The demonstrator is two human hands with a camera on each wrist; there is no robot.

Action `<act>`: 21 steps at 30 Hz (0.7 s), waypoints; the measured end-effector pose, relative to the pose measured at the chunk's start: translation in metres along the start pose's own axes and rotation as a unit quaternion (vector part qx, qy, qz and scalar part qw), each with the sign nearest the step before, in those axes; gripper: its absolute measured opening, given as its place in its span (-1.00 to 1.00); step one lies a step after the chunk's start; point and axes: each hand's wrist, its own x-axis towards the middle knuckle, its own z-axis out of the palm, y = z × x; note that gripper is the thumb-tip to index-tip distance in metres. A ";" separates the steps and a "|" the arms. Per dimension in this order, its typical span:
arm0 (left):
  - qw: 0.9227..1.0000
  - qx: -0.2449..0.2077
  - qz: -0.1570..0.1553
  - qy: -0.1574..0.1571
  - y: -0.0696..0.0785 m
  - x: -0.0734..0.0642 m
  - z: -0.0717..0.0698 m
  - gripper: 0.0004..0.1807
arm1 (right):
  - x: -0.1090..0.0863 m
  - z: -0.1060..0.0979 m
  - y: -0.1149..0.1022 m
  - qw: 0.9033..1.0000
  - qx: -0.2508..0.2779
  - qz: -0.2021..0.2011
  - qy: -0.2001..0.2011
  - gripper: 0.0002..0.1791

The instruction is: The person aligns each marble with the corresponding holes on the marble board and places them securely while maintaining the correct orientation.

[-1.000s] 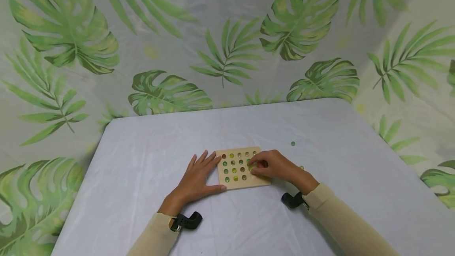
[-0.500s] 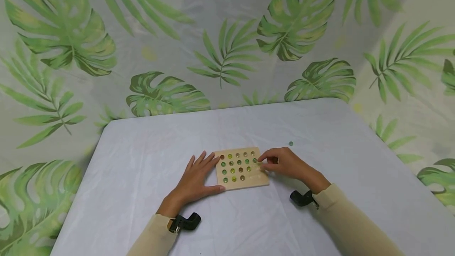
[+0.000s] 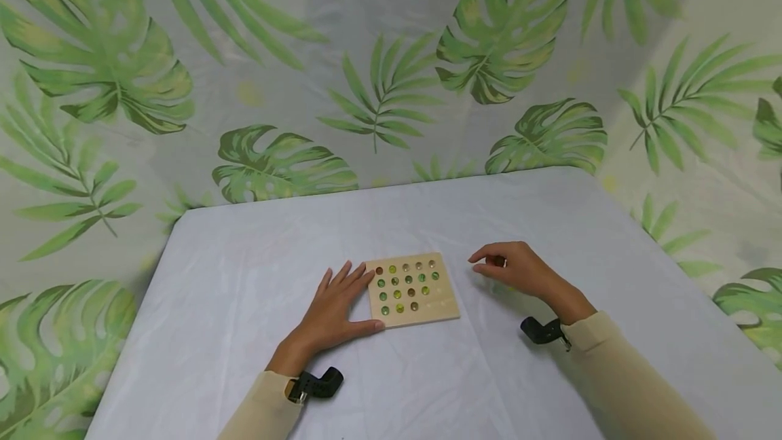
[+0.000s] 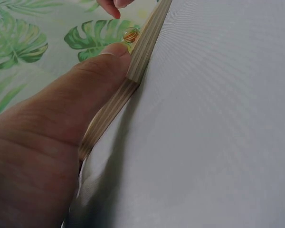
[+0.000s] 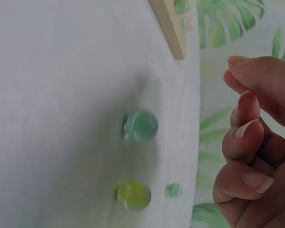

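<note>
A pale wooden board lies on the white table, with rows of green, yellow and brown glass marbles in its hollows. My left hand rests spread at its left side, fingertips and thumb on the edge. The left wrist view shows the thumb beside a striped marble. To the right of the board, my right hand hovers with loosely curled fingers. Nothing shows between its thumb and index finger. Below it in the right wrist view lie a bluish-green marble and a yellow marble.
Another green marble lies farther off on the white tablecloth. Leaf-printed fabric hangs behind the table. Each wrist carries a black camera, one beside the left sleeve, one beside the right sleeve.
My right hand has drawn away from the board to the right, leaving a marble in the second row's last hollow. The left hand stays on the board's edge.
</note>
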 end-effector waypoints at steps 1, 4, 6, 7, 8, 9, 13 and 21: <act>1.000 0.000 0.001 0.001 0.000 0.000 0.000 0.06 | -0.001 -0.001 0.001 1.000 0.001 0.002 0.001 -0.80; 1.000 0.000 0.003 0.006 -0.001 0.000 0.001 0.06 | -0.003 -0.004 0.005 1.000 0.000 0.006 0.005 -0.80; 1.000 0.000 0.003 0.008 -0.002 0.000 0.002 0.06 | -0.006 -0.005 0.008 1.000 -0.002 0.010 0.004 -0.81; 1.000 -0.001 0.003 0.009 -0.002 0.000 0.002 0.06 | -0.007 -0.005 0.009 1.000 -0.003 0.014 0.004 -0.81; 1.000 -0.002 0.002 0.008 -0.002 0.000 0.003 0.06 | -0.008 -0.006 0.011 1.000 -0.004 0.018 0.002 -0.81; 1.000 -0.003 0.000 0.006 -0.002 0.000 0.003 0.07 | -0.010 -0.006 0.012 1.000 -0.004 0.023 0.000 -0.80; 1.000 -0.004 -0.006 -0.004 -0.003 0.001 0.002 0.07 | -0.017 -0.008 0.017 0.999 -0.008 0.035 -0.005 -0.79; 1.000 0.002 -0.013 -0.007 -0.004 0.000 0.004 0.08 | -0.034 -0.014 0.024 0.998 0.003 0.067 -0.020 -0.75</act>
